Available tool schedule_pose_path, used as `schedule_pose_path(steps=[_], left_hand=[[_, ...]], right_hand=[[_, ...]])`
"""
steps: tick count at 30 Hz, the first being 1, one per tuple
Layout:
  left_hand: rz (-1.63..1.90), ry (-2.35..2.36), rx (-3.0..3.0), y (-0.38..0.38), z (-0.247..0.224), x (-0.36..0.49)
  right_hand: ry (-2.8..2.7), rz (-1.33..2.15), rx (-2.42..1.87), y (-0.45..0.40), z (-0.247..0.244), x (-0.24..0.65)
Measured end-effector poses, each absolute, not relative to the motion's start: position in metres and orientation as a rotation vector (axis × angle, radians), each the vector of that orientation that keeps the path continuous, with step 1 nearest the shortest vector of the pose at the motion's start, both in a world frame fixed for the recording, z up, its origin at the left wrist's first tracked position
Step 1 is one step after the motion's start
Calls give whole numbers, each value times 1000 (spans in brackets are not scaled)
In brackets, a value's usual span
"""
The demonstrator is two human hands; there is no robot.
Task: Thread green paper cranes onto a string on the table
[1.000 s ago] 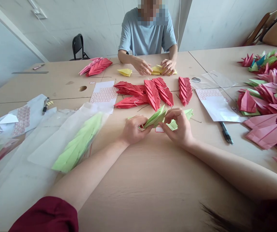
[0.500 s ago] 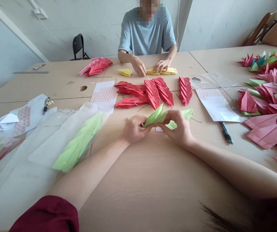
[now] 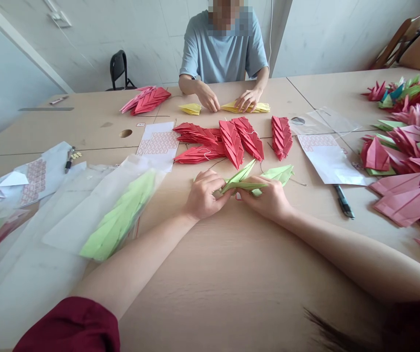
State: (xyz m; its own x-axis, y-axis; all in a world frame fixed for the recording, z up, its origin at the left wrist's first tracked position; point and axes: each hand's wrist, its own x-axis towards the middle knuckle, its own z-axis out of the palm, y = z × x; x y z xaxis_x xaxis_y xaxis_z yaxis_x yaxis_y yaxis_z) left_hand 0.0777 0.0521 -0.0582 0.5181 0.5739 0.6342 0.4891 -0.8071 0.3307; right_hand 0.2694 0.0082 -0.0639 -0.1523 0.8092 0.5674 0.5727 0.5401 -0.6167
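Between my two hands is a light green folded paper piece (image 3: pixel 243 172), its pointed flaps spread upward and to the right. My left hand (image 3: pixel 205 195) pinches its left end between thumb and curled fingers. From the other side my right hand (image 3: pixel 268 199) grips the lower flap, thumb towards me. Just behind my right hand lies another green folded paper piece (image 3: pixel 278 173), partly hidden by the fingers. Beyond my hands, stacks of red folded paper (image 3: pixel 231 143) with pleated, leaf-like layers rest on the table (image 3: pixel 210 274).
Clear plastic bags, one holding a green paper stack (image 3: pixel 121 215), cover the left side. Pink and green folded papers (image 3: pixel 402 195) pile up at right, near a pen (image 3: pixel 343 201) and a printed sheet (image 3: pixel 329 159). Opposite, a person (image 3: pixel 222 54) handles yellow paper (image 3: pixel 246 107).
The green piece's flaps have opened apart, one now lying lower to the right. My right hand has lowered and flattened slightly; my left hand stays nearly in place.
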Motion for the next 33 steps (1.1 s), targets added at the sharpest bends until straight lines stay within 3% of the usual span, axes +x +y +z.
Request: schedule_pose_path(steps=[7,15,33], left_hand=[[1205,966,2514,56,-59,76],[1193,1039,2445,56,-62,77],[1143,874,2545,53,-60,79]], right_hand=[[-1710,118,-1174,13,-69,273],[-1743,263,-1089,10,-66,272],[-1904,55,-1149,17,-71,272]])
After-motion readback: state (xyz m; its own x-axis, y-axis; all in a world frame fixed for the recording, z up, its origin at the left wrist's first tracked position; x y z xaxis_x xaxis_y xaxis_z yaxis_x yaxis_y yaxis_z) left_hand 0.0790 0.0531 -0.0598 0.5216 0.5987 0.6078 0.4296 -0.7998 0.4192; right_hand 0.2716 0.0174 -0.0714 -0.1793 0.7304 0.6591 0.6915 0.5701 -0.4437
